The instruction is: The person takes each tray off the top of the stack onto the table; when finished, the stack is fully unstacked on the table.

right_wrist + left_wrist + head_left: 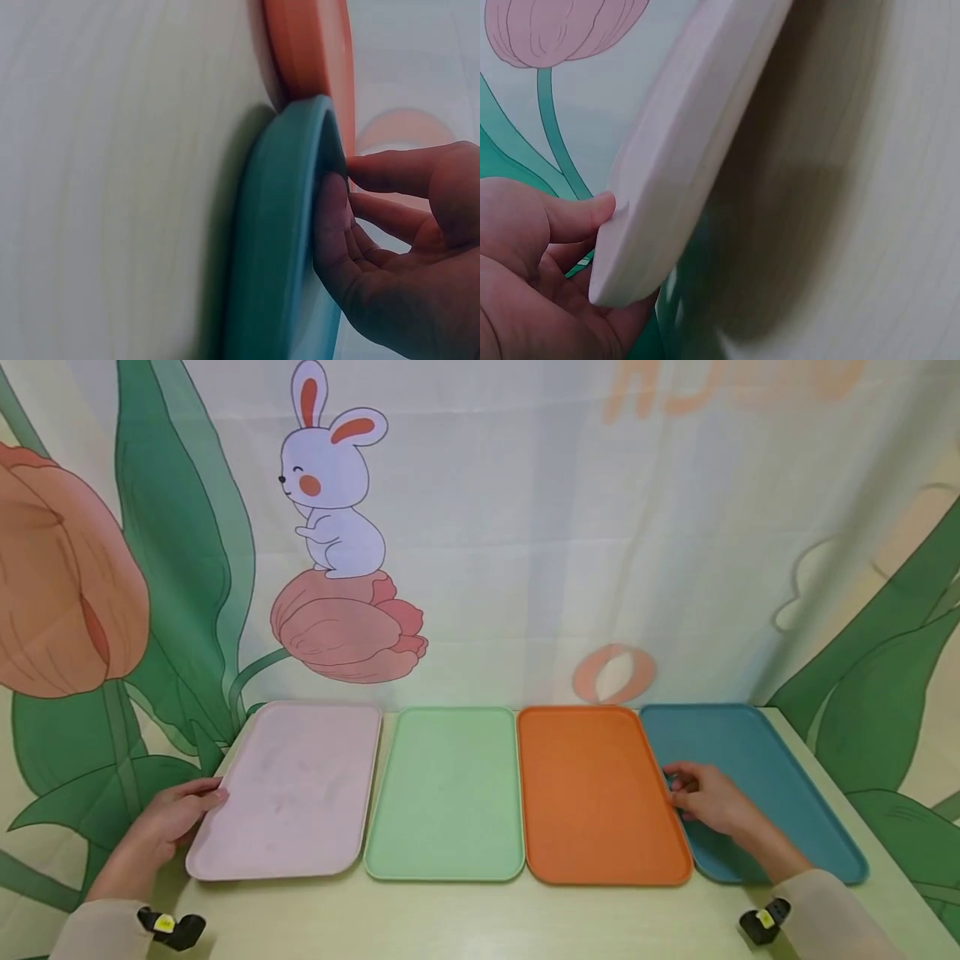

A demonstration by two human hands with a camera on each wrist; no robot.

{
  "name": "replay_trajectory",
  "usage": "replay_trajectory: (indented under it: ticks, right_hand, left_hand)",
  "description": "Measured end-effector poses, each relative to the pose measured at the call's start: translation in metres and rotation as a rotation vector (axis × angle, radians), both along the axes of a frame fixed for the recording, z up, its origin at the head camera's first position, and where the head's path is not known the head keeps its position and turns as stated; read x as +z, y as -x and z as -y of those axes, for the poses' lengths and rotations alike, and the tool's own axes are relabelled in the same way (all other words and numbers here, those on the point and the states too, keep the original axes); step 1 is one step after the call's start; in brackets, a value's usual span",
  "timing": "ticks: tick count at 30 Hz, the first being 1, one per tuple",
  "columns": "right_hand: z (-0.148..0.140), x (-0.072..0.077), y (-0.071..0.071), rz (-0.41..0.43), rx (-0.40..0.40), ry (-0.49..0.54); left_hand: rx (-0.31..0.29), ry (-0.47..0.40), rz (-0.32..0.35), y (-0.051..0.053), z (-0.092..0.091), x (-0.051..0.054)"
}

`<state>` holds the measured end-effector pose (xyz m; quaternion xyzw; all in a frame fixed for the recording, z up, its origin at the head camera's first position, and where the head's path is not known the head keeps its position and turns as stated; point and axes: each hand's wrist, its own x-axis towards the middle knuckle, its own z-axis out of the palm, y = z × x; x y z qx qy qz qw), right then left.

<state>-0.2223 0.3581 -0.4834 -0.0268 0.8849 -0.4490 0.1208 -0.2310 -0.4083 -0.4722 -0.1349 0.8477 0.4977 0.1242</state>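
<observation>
In the head view, four trays stand in a row. My left hand [176, 814] grips the left edge of the pale pink tray [300, 785], thumb on the rim and fingers beneath. That tray's edge [667, 172] stands raised off the tabletop in the left wrist view. Over at the right, my right hand [708, 795] pinches the left rim of the blue tray [780, 810], where it meets the orange tray [600, 802]. The thumb lies inside the blue rim [274, 247] in the right wrist view, with the index fingertip at its edge.
A light green tray [450, 802] lies between the pink and orange ones. The pale wood-grain table [465, 922] runs along the front. Behind hangs a curtain [525, 527] printed with a rabbit and tulips, close to the trays' far edges.
</observation>
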Motion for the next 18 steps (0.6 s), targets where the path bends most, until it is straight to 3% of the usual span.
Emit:
replay_trajectory:
  ticks: [4, 9, 18]
  right_hand:
    - [-0.002, -0.001, 0.000, -0.004, 0.003, 0.002]
    - [-0.004, -0.004, 0.000, -0.005, 0.010, 0.003]
    - [-0.002, -0.002, -0.001, -0.005, 0.019, 0.001]
  left_hand:
    - [-0.002, 0.058, -0.023, -0.001, -0.003, -0.001]
    - [-0.002, 0.195, -0.118, 0.000, -0.015, -0.004]
    - [0.089, 0.406, -0.234, -0.001, -0.034, -0.008]
